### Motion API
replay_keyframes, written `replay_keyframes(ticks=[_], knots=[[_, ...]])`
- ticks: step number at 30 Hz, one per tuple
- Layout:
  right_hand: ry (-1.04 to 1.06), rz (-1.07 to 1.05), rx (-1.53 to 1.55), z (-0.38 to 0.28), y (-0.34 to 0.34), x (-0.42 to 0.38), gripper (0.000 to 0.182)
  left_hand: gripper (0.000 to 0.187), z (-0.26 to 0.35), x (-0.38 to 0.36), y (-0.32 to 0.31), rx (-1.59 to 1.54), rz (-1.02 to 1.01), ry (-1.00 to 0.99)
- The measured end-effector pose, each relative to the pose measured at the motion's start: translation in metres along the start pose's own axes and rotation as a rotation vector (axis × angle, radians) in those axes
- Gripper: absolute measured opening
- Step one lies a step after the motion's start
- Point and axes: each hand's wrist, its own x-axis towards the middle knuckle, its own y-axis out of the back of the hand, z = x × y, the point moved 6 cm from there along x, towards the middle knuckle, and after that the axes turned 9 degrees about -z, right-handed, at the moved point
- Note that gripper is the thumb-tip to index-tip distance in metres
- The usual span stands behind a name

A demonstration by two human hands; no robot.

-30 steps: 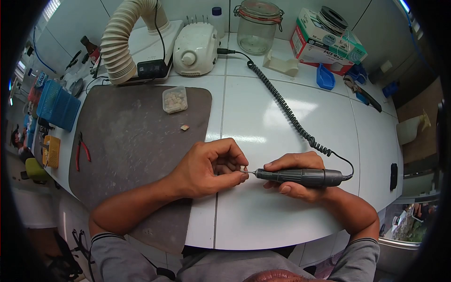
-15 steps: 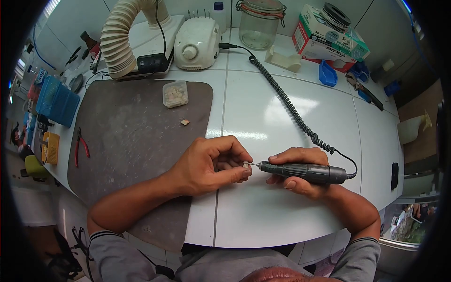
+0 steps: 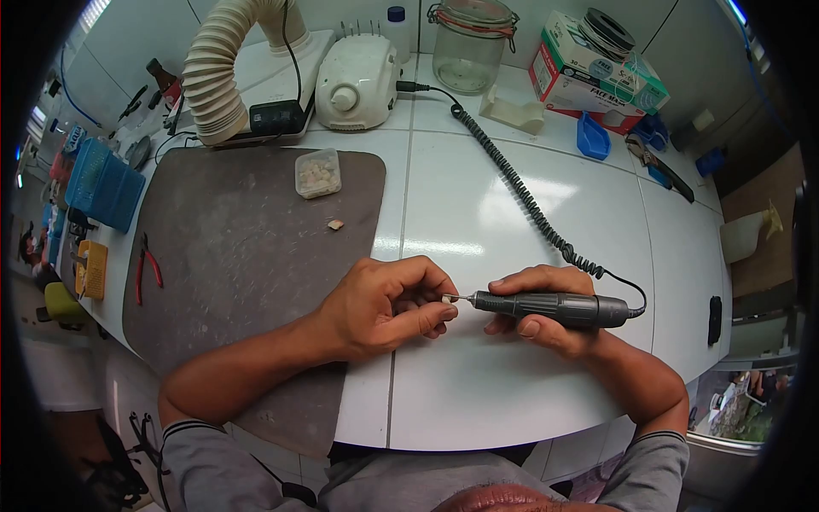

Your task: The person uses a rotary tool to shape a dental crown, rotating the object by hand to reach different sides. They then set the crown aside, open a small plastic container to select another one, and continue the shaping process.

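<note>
My left hand (image 3: 388, 307) pinches a tiny whitish piece (image 3: 448, 299) between thumb and fingertips; its exact kind is too small to make out. My right hand (image 3: 546, 311) is wrapped round a black rotary handpiece (image 3: 554, 309), which lies sideways with its metal bit pointing left. The bit's tip meets the whitish piece, or comes very close to it. From the handpiece's rear, a coiled black cord (image 3: 520, 188) runs up to a white control unit (image 3: 357, 81).
On the brown mat (image 3: 247, 256) are a small clear box of pale pieces (image 3: 318, 174), a loose chip (image 3: 335, 225) and red pliers (image 3: 148, 270). Behind stand a ribbed hose (image 3: 209, 72), a glass jar (image 3: 468, 47) and stacked boxes (image 3: 597, 72). Blue trays (image 3: 593, 136) lie at right.
Both hands keep their grips on the whitish piece and the handpiece. The view has shifted very slightly; the left fingers and the piece have moved only a little.
</note>
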Motion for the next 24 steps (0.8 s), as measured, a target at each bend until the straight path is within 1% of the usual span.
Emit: replay_keyframes(ticks=[8, 17, 20, 24], knots=[[0.004, -0.008, 0.024, 0.0002, -0.0007, -0.0008, 0.040, 0.014, 0.0011, 0.0004, 0.0007, 0.027, -0.006, -0.001], [-0.023, -0.010, -0.023, 0.0005, -0.0010, 0.0002, 0.039, 0.013, 0.0019, 0.0009, 0.0007, 0.061, -0.020, -0.002], [-0.021, -0.009, 0.029, 0.0019, -0.0014, -0.0003, 0.039, 0.013, 0.0005, 0.0006, 0.0007, 0.040, -0.012, 0.008], [-0.005, -0.008, -0.029, -0.0003, -0.0023, 0.0013, 0.039, 0.013, 0.0024, 0.0012, 0.0005, 0.070, -0.014, -0.003]])
